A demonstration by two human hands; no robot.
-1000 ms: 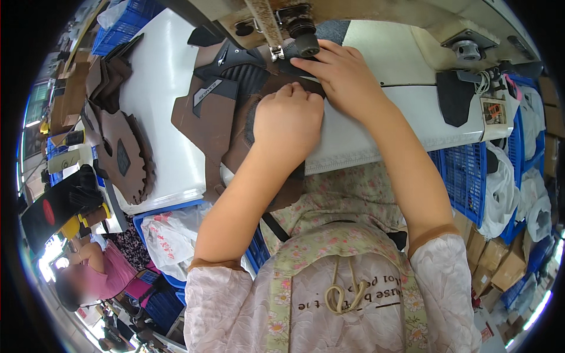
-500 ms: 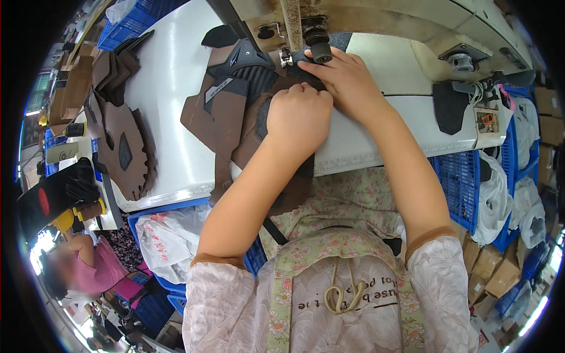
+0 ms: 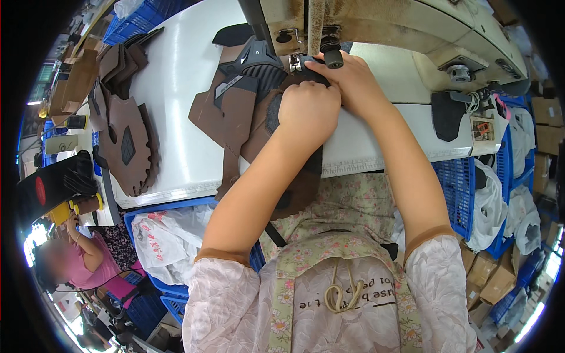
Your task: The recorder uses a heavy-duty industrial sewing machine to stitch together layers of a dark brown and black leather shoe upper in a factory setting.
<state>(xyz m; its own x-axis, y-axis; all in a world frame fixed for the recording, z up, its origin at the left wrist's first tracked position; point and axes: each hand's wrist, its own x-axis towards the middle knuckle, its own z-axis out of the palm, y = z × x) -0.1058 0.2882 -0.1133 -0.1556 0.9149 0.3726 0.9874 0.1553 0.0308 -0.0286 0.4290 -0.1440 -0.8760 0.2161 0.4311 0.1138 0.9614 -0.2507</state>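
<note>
A brown and black shoe upper (image 3: 238,117) lies on the white sewing machine bed, its far right part at the metal presser foot (image 3: 296,62). My left hand (image 3: 309,112) is closed in a fist on the upper, its knuckles just short of the foot; what its fingers grip is hidden beneath. Just right of it, my right hand (image 3: 356,85) holds the upper's dark edge between thumb and fingers, close beside the foot. A black machine knob (image 3: 333,56) hides some of its fingertips. The upper's near end hangs over the table edge behind my left forearm.
More brown upper pieces (image 3: 126,144) are stacked at the table's left. The sewing machine arm (image 3: 400,35) spans the far side. At right lie a black piece (image 3: 447,116) and blue crates (image 3: 456,188). White bags (image 3: 168,238) fill a crate at left. Another person (image 3: 82,256) works at far left.
The shoe upper has turned slightly, its left end swinging away from me, and my left hand has moved a little with it. The right hand stays by the foot. The other person's arm has shifted.
</note>
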